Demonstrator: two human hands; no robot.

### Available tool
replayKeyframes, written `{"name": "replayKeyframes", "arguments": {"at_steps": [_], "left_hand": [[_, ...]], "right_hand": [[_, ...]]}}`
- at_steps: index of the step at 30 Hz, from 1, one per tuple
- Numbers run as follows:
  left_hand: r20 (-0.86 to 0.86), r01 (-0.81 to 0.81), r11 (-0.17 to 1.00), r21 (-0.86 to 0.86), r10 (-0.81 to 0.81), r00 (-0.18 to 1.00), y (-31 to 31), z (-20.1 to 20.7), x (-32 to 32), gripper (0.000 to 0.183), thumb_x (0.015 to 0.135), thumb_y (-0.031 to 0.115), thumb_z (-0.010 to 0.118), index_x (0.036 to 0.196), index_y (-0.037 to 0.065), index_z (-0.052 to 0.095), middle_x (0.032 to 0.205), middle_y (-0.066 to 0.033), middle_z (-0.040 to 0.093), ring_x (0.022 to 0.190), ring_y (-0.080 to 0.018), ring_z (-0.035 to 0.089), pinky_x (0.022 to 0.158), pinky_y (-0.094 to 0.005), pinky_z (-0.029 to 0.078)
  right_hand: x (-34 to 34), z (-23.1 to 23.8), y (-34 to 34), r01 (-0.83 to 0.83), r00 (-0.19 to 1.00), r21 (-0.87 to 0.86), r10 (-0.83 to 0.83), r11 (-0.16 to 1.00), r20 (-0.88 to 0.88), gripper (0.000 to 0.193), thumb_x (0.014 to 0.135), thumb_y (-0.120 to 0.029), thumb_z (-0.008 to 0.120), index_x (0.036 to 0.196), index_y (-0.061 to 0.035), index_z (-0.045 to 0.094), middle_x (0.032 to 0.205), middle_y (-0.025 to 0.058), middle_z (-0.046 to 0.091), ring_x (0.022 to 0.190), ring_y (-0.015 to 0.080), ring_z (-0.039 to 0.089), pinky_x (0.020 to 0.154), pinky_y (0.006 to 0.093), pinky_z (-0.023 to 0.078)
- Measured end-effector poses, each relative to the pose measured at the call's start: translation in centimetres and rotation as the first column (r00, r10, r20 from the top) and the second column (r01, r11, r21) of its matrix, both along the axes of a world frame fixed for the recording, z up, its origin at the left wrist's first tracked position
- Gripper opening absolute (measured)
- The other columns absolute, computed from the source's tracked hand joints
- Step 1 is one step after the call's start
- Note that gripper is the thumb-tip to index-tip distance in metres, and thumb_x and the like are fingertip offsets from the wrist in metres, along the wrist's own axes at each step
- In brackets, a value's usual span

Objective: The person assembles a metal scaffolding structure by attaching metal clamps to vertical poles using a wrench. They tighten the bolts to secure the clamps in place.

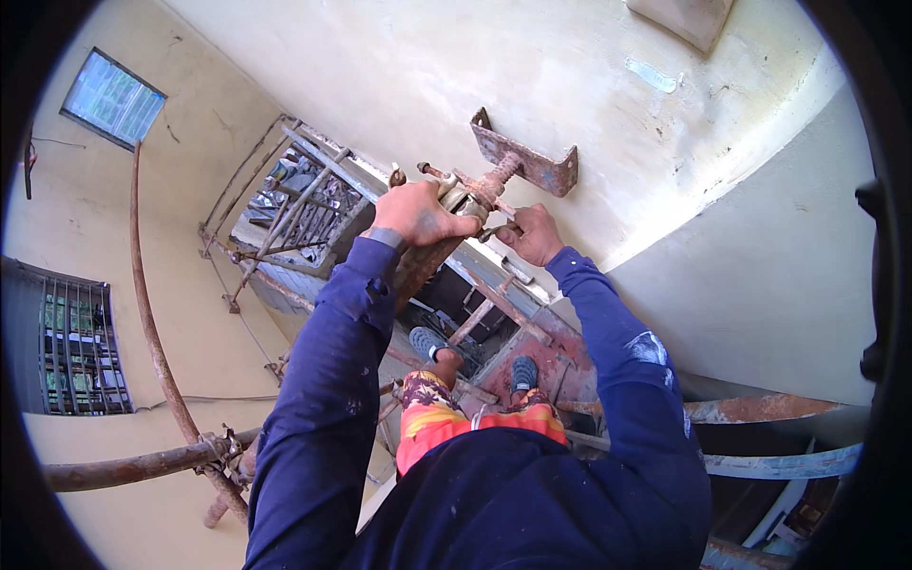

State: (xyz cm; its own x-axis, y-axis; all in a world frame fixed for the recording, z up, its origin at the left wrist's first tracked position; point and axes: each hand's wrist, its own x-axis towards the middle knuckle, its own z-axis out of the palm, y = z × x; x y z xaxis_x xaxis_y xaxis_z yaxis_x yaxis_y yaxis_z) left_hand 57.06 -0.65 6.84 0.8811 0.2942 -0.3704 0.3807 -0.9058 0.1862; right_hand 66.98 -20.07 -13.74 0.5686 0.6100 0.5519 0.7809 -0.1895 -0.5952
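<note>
Cream plastered wall (589, 95) up front, second beige wall on the left with a barred window (81, 347), rusty scaffold tubing (157, 285) crossing in front of it. Person stands high up, one sandalled foot (523, 372) on a worn reddish platform (560, 351). Work sits front and centre: thick rust-brown steel tube (423, 271) running up and away from the body, pale metal clamp (461, 201) near its far end, then a rusty threaded rod (507, 168) ending in a bent rusty steel plate (546, 172) close to the wall; can't tell if plate touches plaster. Left hand (418, 214) is closed over the clamp, thumb laid across it. Right hand (536, 236) has fingers curled on a small dark metal piece (489, 231) just beside the clamp; fingers hide part of it, so can't say if it's a bolt or a handle. Status, my read: rod and plate are in line with the tube, clamp is seated at the joint, so assembly looks mostly together. Fastening looks like the open item. Tightness can't be judged from here, nor whether the plate bears on the wall.
</note>
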Motion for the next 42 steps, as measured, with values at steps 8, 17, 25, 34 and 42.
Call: {"name": "replayKeyframes", "arguments": {"at_steps": [8,17,25,34,42], "left_hand": [[0.026,0.001,0.999,0.042,-0.002,1.0,-0.1,0.0,0.5,0.085,0.058,0.071,0.069,0.104,-0.001,0.073,0.099,-0.0215,0.073,0.095,-0.0347,0.072,0.085,-0.0412,0.056],[0.078,-0.007,1.0,0.017,0.006,0.997,0.4,-0.7,0.0,0.079,0.057,0.069,0.07,0.097,0.001,0.075,0.095,-0.0199,0.074,0.091,-0.0332,0.073,0.084,-0.0402,0.057],[0.093,0.01,1.0,-0.024,-0.008,0.996,0.3,-0.4,-0.2,0.074,0.058,0.067,0.071,0.094,0.002,0.074,0.089,-0.0202,0.073,0.086,-0.036,0.072,0.081,-0.0427,0.057],[0.097,0.025,0.999,-0.028,-0.022,0.995,0.6,-0.5,-0.3,0.075,0.057,0.071,0.071,0.091,0.004,0.075,0.09,-0.0196,0.073,0.086,-0.0347,0.072,0.08,-0.0422,0.057],[0.077,0.02,0.999,-0.028,-0.018,0.997,0.6,-0.3,-0.3,0.077,0.058,0.069,0.07,0.095,0.002,0.074,0.092,-0.0202,0.073,0.087,-0.0355,0.072,0.081,-0.0419,0.057]], "right_hand": [[1.0,-0.5,1.0,0.012,1.0,-0.066,-0.011,0.998,0.02,0.069,0.084,-0.071,0.058,0.061,-0.006,0.061,0.056,0.0143,0.057,0.057,0.0382,0.058,0.06,0.0476,0.044],[-17.4,4.0,8.6,0.528,-0.268,0.493,0.686,0.692,-0.676,0.062,0.097,-0.07,0.036,0.064,-0.0169,0.035,0.056,-0.0042,0.026,0.05,0.0113,0.026,0.054,0.0282,0.026],[-17.9,9.1,8.3,0.61,-0.41,0.483,0.772,0.629,-0.486,0.057,0.097,-0.068,0.035,0.068,-0.0194,0.04,0.056,-0.007,0.028,0.049,0.0098,0.027,0.058,0.0294,0.031],[-18.9,9.9,9.1,0.654,-0.34,0.291,0.615,0.698,-0.711,0.054,0.098,-0.065,0.036,0.07,-0.019,0.035,0.058,-0.0043,0.025,0.048,0.0118,0.024,0.052,0.032,0.031],[-18.0,0.9,4.4,0.373,0.212,0.414,0.359,0.83,-0.909,0.06,0.099,-0.063,0.041,0.063,-0.0142,0.034,0.055,-0.0025,0.032,0.048,0.0123,0.027,0.049,0.032,0.028]]}}
